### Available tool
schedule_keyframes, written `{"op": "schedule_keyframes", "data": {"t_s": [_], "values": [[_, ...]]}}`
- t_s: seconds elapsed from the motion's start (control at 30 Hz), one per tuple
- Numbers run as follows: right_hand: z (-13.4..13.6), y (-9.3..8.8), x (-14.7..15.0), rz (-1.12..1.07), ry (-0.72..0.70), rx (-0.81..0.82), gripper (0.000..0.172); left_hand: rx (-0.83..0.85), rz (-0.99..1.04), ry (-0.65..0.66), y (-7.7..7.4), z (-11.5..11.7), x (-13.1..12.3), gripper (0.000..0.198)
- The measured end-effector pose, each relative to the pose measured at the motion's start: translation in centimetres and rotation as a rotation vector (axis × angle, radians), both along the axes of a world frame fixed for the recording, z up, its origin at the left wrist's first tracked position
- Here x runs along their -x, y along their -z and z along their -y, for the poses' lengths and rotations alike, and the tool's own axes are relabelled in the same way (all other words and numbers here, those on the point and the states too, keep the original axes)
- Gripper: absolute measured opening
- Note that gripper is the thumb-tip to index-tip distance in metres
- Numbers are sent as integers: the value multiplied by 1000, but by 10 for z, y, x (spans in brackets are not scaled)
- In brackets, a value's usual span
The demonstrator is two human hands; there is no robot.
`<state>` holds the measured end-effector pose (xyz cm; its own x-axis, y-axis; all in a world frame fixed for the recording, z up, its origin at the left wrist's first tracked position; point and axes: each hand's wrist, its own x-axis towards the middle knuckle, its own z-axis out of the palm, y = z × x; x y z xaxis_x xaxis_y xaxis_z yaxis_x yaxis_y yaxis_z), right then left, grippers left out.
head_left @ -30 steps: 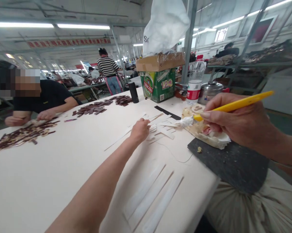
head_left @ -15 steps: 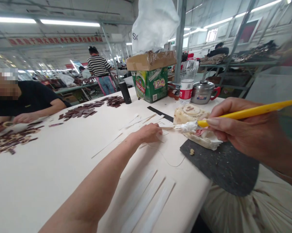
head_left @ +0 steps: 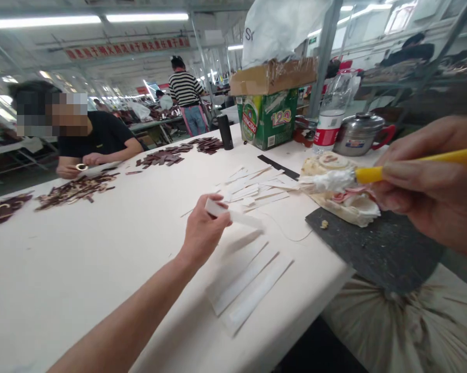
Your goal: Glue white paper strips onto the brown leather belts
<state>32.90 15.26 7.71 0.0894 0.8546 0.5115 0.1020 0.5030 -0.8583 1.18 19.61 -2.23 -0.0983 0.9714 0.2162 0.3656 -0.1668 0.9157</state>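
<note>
A white strip (head_left: 243, 217) is pinched between the thumb and fingers of my left hand (head_left: 206, 225), held over the table. Behind it lies a loose heap of thin white strips (head_left: 252, 189). Several more strips (head_left: 249, 285) lie side by side nearer the table's front edge. My right hand (head_left: 423, 178) is closed around a yellow-handled brush (head_left: 369, 175), whose bristles are coated in white paste. Just under and behind the brush sits a paste-smeared container (head_left: 330, 161); its exact form is unclear.
A dark board (head_left: 377, 251) lies at the table's right edge. Behind stand a green box (head_left: 268, 122), a plastic bottle (head_left: 329, 124), a metal pot (head_left: 358, 137) and a black cylinder (head_left: 224, 132). Brown pieces (head_left: 163, 155) lie at the back left, near a seated person (head_left: 101, 134).
My left hand has lifted a white strip off the heap and come back toward me. My right hand still holds the brush. The view has turned left.
</note>
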Motion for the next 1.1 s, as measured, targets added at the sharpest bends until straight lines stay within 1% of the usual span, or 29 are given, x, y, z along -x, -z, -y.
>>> {"op": "schedule_keyframes", "data": {"t_s": [0.07,0.13,0.2,0.3,0.37,0.43,0.5,0.57,0.63,0.67,0.77,0.9,1.0,1.1], "values": [[3,4,18,5,-18,12,9,138,-23,-113,18,34,20,28],[2,7,37,4,-64,32,9,262,-95,-179,30,61,31,31],[0,11,51,13,-120,56,11,325,-180,-204,34,80,35,39],[-6,20,64,67,-201,95,14,301,-273,-230,35,95,40,51],[-9,28,67,106,-242,121,16,254,-303,-227,39,102,49,57],[-12,37,71,144,-280,151,17,174,-322,-189,46,109,62,53],[-14,45,78,199,-316,185,16,64,-361,-92,54,116,76,37],[-16,53,90,252,-376,229,15,-59,-451,33,61,122,88,25],[-20,60,107,285,-449,272,15,-171,-565,136,65,125,95,19],[-22,63,117,294,-486,291,15,-220,-615,162,66,126,96,18],[-30,74,149,323,-582,288,14,-310,-693,175,66,127,96,15],[-38,86,187,416,-692,176,12,-339,-685,169,64,127,93,15],[-38,91,208,498,-773,130,12,-344,-693,169,64,128,93,14],[-38,93,218,574,-822,122,12,-342,-692,146,64,129,94,12]]}}
